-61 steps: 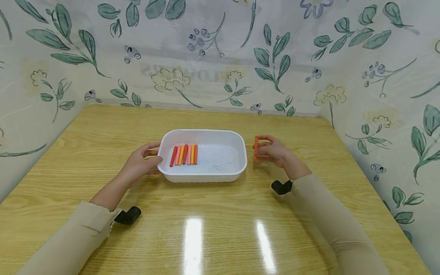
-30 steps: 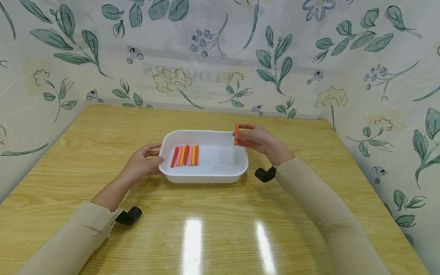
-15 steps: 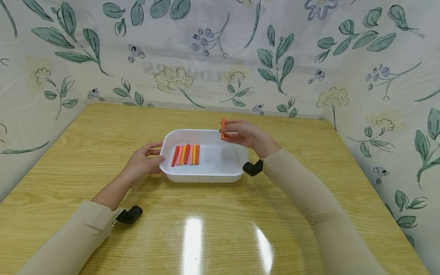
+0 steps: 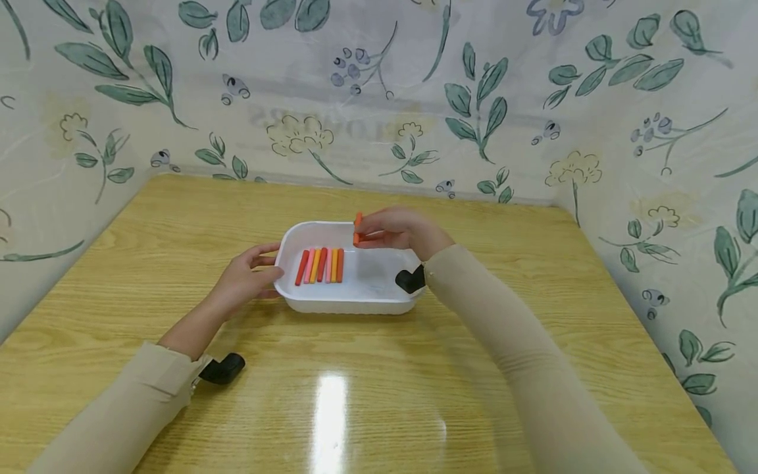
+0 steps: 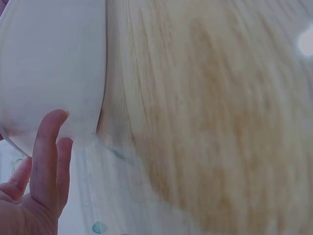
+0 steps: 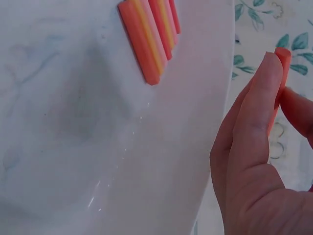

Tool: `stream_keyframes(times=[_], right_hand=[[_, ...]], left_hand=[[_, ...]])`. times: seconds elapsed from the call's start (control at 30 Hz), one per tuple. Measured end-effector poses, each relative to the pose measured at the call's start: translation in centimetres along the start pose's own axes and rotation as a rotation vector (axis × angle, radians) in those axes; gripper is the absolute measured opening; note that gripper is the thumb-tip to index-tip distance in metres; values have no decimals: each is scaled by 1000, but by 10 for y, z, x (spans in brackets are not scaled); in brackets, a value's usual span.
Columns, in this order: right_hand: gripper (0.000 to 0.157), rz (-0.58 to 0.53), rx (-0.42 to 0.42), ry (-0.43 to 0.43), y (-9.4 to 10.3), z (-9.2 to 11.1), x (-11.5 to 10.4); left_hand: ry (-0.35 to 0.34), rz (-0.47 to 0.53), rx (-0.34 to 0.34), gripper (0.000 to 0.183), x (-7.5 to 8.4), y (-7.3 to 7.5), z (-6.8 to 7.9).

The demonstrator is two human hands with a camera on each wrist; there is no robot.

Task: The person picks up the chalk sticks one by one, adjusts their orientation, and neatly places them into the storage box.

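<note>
My left hand (image 4: 245, 276) holds the left end of a white plastic tray (image 4: 349, 307), with a fingertip over the rim and other fingers along its outside. In the left wrist view, two fingers (image 5: 46, 156) overlap the pale tray wall. Above the tray's back rim, my right hand (image 4: 399, 230) pinches an orange crayon (image 4: 358, 229), which stands nearly upright between thumb and fingertips. The right wrist view shows the crayon's upper end (image 6: 283, 54) poking out past the fingers. Inside the tray, several red, pink, yellow and orange crayons (image 4: 321, 266) lie side by side at the left.
The tray stands on a wood-grain table (image 4: 260, 408). Floral cloth (image 4: 379, 85) rises behind the table and along both sides. A black wrist mount (image 4: 410, 280) on the right sleeve overlaps the tray's right part, and another black mount (image 4: 222, 368) sits at the left cuff.
My right hand has carried the orange crayon leftward from the table right of the tray to above its back rim. The left hand and the row of crayons have stayed put.
</note>
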State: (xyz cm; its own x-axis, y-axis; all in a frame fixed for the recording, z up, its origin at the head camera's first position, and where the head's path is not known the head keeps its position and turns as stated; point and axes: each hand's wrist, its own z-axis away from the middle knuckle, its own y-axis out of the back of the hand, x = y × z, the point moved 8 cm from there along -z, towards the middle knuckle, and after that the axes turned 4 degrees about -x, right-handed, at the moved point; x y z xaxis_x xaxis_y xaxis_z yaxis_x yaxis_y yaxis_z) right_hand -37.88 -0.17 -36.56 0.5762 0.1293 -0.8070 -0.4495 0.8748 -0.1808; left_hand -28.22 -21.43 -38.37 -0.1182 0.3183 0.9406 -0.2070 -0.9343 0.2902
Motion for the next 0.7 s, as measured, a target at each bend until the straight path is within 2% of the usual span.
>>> stream_keyframes(times=[0.17,0.43,0.53,0.7], right_hand=[[36,95,-37,-44,-8,-11,7],[9,206,-51,-115,-16,-23,18],[8,258,-52,-151,-18,-27,25],[5,272,-34,-176,-19,-34,35]], left_hand=[[7,6,0,60,-1,1,-1],[7,-3,1,60,-1,2,-2],[9,-1,3,60,-1,2,-1],[2,1,1,60,0,2,1]])
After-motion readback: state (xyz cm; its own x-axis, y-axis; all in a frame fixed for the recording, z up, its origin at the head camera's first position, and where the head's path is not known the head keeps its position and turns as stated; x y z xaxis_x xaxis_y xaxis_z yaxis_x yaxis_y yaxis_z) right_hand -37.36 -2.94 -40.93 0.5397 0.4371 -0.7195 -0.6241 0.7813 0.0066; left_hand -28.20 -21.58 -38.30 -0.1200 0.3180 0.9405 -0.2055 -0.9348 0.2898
